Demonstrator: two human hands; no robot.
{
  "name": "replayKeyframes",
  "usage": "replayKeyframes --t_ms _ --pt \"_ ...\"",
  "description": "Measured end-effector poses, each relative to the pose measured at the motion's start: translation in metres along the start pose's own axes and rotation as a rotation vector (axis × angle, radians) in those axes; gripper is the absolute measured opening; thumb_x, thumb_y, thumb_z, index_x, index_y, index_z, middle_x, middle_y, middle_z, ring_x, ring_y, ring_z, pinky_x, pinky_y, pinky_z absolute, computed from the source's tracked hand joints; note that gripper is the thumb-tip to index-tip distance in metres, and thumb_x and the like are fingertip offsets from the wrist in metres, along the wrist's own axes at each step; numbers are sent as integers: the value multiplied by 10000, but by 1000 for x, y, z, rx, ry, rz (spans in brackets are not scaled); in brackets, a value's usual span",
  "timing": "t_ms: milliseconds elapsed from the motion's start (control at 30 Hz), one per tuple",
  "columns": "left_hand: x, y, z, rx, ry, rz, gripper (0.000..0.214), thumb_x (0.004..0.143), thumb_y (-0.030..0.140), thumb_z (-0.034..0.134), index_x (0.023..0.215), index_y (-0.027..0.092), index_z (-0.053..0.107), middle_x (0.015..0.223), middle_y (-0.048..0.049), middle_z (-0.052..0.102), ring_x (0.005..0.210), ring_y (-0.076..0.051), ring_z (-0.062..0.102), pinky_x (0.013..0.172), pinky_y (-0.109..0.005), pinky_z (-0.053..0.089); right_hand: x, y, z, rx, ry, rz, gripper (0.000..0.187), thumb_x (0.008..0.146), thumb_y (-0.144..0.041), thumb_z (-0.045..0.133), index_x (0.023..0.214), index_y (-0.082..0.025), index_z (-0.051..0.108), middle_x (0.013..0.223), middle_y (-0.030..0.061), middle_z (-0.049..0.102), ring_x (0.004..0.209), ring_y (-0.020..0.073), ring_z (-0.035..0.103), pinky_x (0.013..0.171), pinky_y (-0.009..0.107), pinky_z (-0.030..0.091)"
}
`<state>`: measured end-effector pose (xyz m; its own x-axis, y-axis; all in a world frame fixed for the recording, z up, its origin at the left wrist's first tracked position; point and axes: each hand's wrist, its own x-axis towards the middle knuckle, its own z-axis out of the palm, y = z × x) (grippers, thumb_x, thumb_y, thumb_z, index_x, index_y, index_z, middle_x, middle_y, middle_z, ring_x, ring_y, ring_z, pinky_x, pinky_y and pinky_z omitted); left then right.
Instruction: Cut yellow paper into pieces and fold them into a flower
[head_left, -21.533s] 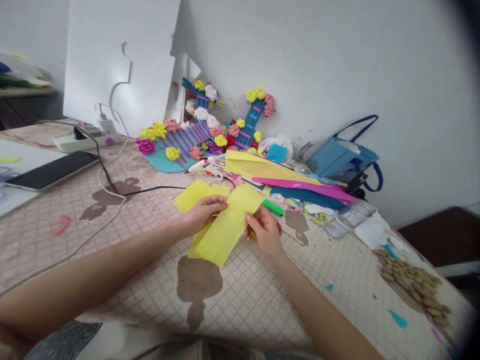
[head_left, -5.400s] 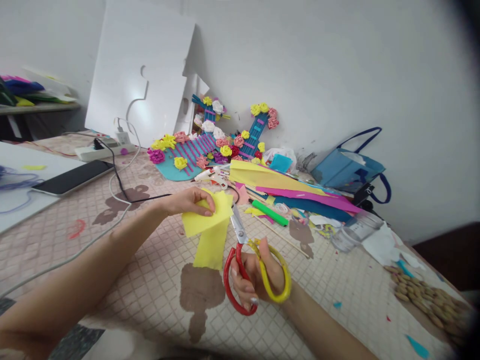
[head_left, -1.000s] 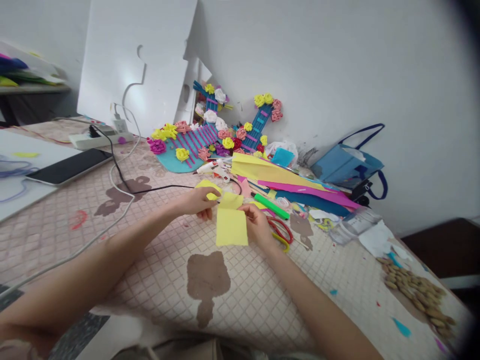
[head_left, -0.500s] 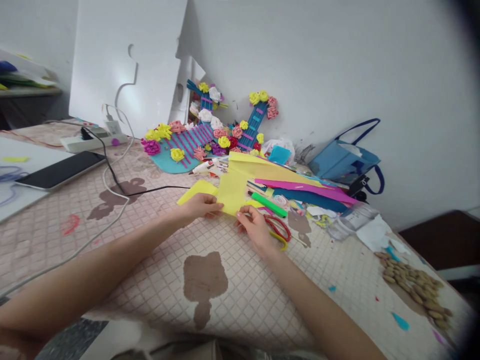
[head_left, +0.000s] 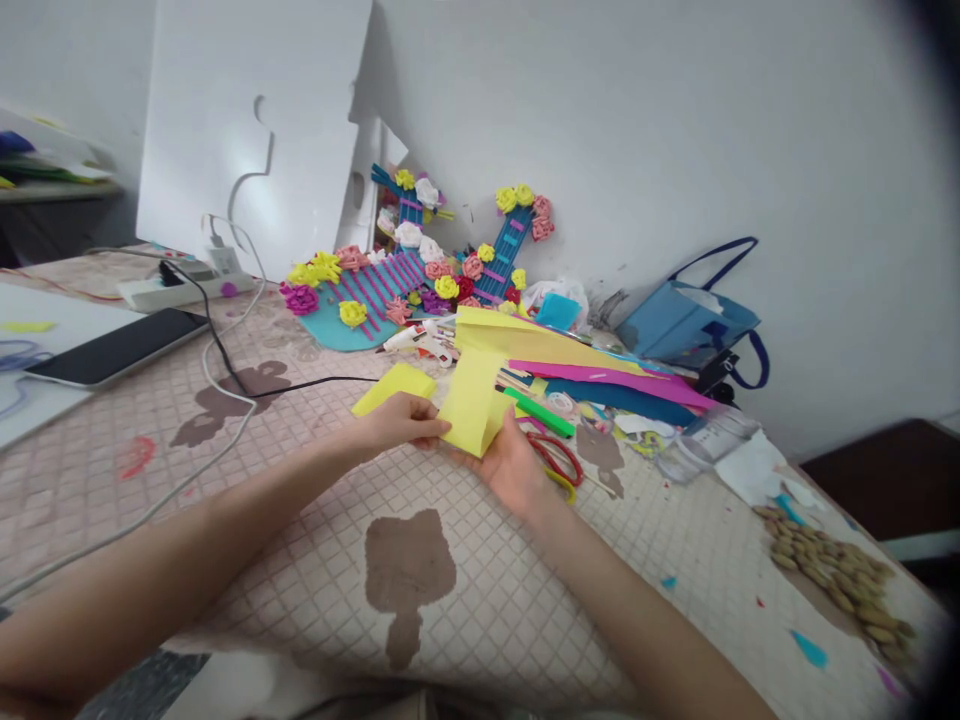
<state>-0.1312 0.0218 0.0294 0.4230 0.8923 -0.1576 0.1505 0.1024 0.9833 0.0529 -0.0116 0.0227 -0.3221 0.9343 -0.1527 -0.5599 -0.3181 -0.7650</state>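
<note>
Both my hands hold a folded yellow paper piece (head_left: pixel 472 400) just above the tabletop. My left hand (head_left: pixel 397 423) pinches its lower left corner with closed fingers. My right hand (head_left: pixel 514 465) supports it from below and the right, fingers curled under the sheet. A second yellow piece (head_left: pixel 394 385) lies on the table just behind my left hand. The red and yellow scissors (head_left: pixel 556 464) rest on the table right beside my right hand.
Behind the hands lie sheets of yellow, pink and blue paper (head_left: pixel 570 362), a green marker (head_left: pixel 541 411), a glue gun (head_left: pixel 417 341) with a black cable, and a blue craft piece with paper flowers (head_left: pixel 375 285). A phone (head_left: pixel 112 345), power strip (head_left: pixel 174 288), blue bag (head_left: pixel 686 325) and nuts (head_left: pixel 832 570) are around.
The yellow piece has been turned up from lying flat towards the table to standing folded between both hands. My right hand has shifted under it. The scissors still lie on the table.
</note>
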Motion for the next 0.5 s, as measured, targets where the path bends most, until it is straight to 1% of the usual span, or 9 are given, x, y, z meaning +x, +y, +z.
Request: replayKeyframes --t_ms 67,133,167,233,333,400,500 --pt "0 -2 0 144 -27 52 316 643 410 723 642 120 595 566 -7 605 536 -99 558 527 -209 438 0 3 0 -57 14 -80 358 778 -436 616 1070 -230 597 1076 32 670 963 204 616 790 347 510" --pt "0 -5 0 237 -67 96 307 669 420 691 635 128 605 566 -9 610 536 -106 558 516 -209 427 0 6 1 -145 52 -152 402 701 -354 701 1066 -223 597 1023 30 686 954 207 620 803 338 500" --pt "1 -7 -1 270 -84 115 304 684 424 674 634 131 610 568 -10 612 536 -108 558 511 -209 422 -1 7 2 -187 73 -185 426 674 -342 720 1063 -220 595 989 32 694 942 209 624 794 336 499" --pt "2 -10 -2 311 -94 140 300 701 425 652 635 135 618 570 -12 615 536 -112 558 506 -211 414 -3 7 5 -249 104 -232 439 664 -390 716 1048 -217 593 939 40 699 921 218 630 757 336 503" --pt "3 -11 -3 330 -68 150 288 692 421 655 641 139 626 565 -9 611 526 -114 549 494 -213 401 -5 6 7 -301 89 -263 454 675 -499 673 1018 -213 591 937 55 693 900 231 631 705 339 508" --pt "3 -12 -2 344 -31 159 275 661 411 682 640 143 625 553 0 598 511 -110 531 475 -210 382 -7 6 7 -328 83 -256 456 659 -478 696 1014 -213 589 959 57 687 895 230 628 704 338 509" --pt "3 -14 0 355 -8 170 272 620 395 717 632 145 609 547 13 576 505 -103 505 462 -207 362 -6 10 1 -351 161 -272 406 637 -384 735 975 -205 599 980 57 682 881 217 622 713 329 509"
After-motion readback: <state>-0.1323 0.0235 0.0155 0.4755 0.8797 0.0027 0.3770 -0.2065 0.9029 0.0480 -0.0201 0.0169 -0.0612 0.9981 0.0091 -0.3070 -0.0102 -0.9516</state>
